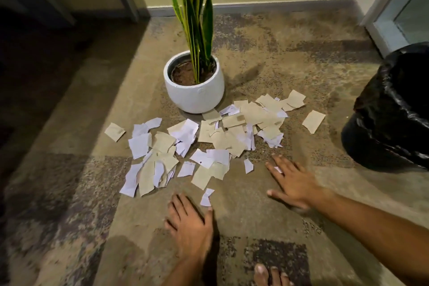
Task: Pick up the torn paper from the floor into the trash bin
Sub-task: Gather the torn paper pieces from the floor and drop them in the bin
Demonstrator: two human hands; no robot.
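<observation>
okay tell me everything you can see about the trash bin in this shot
The trash bin stands upright on the carpet at the right edge of the picture, partly cut off by the frame. It is lined with a glossy black plastic bag that drapes over the rim and wrinkles down the outside, hiding the bin's own walls. Its mouth is open and the inside looks dark; no contents can be made out. No hand or torn paper touches it; the nearest scrap lies apart, to its left.

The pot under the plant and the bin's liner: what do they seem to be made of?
The pot looks like matte white ceramic or painted concrete: smooth, thick rim, no gloss; which one is unclear. The liner of the trash bin looks like thin black plastic film: glossy, crinkled, with bright highlights.
</observation>
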